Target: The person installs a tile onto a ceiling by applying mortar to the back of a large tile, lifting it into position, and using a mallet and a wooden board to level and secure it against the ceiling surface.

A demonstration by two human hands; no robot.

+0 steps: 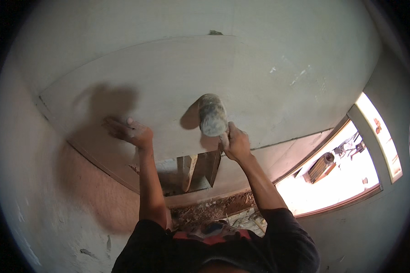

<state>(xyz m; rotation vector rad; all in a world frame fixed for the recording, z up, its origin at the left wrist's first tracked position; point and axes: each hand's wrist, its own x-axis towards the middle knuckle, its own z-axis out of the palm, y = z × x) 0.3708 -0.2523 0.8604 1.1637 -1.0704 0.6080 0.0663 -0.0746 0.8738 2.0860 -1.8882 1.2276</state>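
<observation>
A large pale, flat board [173, 68] fills the wall in front of me, with seams along its top and lower edges. My left hand [134, 132] is open, its fingers stretched out against or just off the board's left part; I cannot tell if it touches. In my right hand [238, 143] is a mallet [212, 113], gripped by its handle, most of which the hand hides. The mallet's thick, dusty grey-white head is close to the board near its middle, and a shadow falls beside it.
Below the board is a rectangular opening [171, 175] with a pale strip [189, 173] inside. Rubble and debris [214, 209] lie at the wall's foot. To the right, a bright doorway [341, 177] shows a brown object [321, 167] outside. A plain side wall [36, 182] stands at the left.
</observation>
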